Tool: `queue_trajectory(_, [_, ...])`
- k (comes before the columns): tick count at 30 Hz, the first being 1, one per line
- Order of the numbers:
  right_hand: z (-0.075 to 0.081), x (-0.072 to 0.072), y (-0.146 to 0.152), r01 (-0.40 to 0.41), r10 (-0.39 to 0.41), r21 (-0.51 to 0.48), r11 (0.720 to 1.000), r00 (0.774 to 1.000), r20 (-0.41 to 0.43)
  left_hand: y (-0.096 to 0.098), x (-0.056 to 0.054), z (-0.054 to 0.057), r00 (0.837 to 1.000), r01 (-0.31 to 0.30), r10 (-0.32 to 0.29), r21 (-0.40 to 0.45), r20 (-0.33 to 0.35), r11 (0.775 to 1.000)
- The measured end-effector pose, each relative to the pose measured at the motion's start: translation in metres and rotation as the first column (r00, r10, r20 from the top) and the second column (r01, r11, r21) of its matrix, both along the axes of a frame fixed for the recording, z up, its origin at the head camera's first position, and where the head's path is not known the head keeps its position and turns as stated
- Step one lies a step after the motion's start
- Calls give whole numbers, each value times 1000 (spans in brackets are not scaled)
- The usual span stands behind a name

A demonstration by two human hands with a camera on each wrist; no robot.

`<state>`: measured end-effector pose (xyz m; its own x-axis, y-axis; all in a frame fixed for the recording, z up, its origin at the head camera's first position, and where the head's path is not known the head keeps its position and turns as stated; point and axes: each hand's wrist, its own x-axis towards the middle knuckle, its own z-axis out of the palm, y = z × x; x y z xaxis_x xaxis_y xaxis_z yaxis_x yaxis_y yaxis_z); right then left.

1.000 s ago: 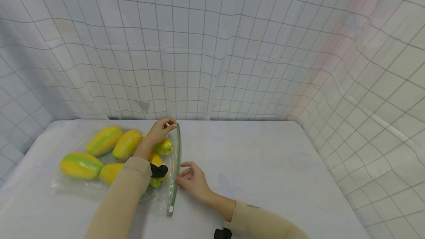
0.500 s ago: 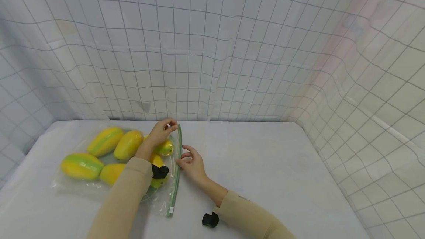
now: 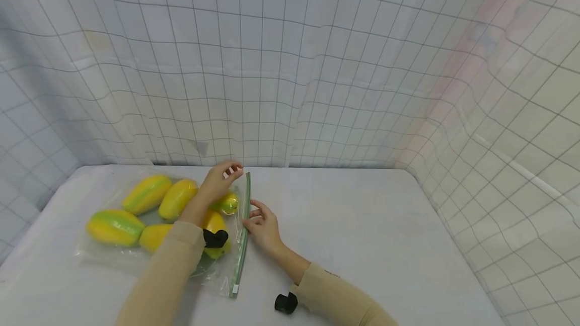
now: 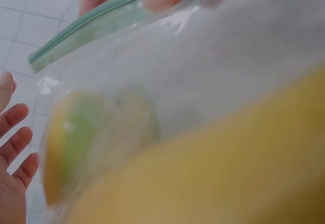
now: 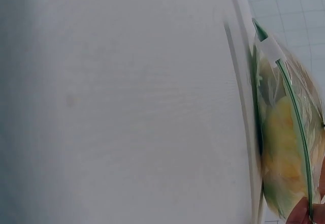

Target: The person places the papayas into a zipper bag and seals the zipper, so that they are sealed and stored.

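A clear zip bag (image 3: 217,281) lies on the left of the table, filled with several yellow-green fruits (image 3: 115,227) that look like papayas. Its green zip strip (image 3: 239,260) runs along the right side, with a white slider (image 3: 235,289) at the near end. Midway along this strip, my right hand (image 3: 265,230) pinches it between thumb and fingers; the right wrist view shows fingertips (image 5: 299,213) at the strip. My left hand (image 3: 218,182) hovers by the strip's far end, its fingers (image 4: 18,140) loosely bent and apart from the bag.
A white-covered table (image 3: 362,235) extends to the right of the bag. Gridded white curtains (image 3: 290,74) hang behind it and on both sides. Black wrist cameras (image 3: 215,238) sit on both forearms.
My right hand has slid up along the zip strip, away from the near end, and now pinches it. The strip's far end has come away from my left fingers.
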<state>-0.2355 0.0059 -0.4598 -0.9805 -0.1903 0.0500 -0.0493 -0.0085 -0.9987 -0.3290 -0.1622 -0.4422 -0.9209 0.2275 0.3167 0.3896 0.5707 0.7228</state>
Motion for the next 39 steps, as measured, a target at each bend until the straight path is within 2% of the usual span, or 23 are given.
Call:
queue_trajectory(5, [0,0,1,8,-8,-8,1000,1000,18,-25,9,9,999,-25,25,1,-39,1000])
queue_trajectory(12, [-3,0,0,13,-13,2,1000,1000,21,-79,35,19,991,-133,133,-42,-1,990])
queue_trajectory(15, [-2,0,0,14,-14,0,1000,1000,28,-102,46,19,985,-174,174,-33,9,984])
queue_trajectory(20, [-2,0,0,15,-15,-6,1000,999,34,-139,65,14,978,-201,202,-25,60,979])
queue_trajectory(26, [-1,0,0,15,-15,-1,1000,999,36,-170,84,6,950,-291,291,-13,110,957])
queue_trajectory(32, [-1,-1,-1,15,-15,0,1000,999,42,-188,92,1,930,-352,351,-5,107,936])
queue_trajectory(39, [-2,-2,-2,8,-8,3,1000,999,41,-201,91,-9,909,-343,342,-41,238,939])
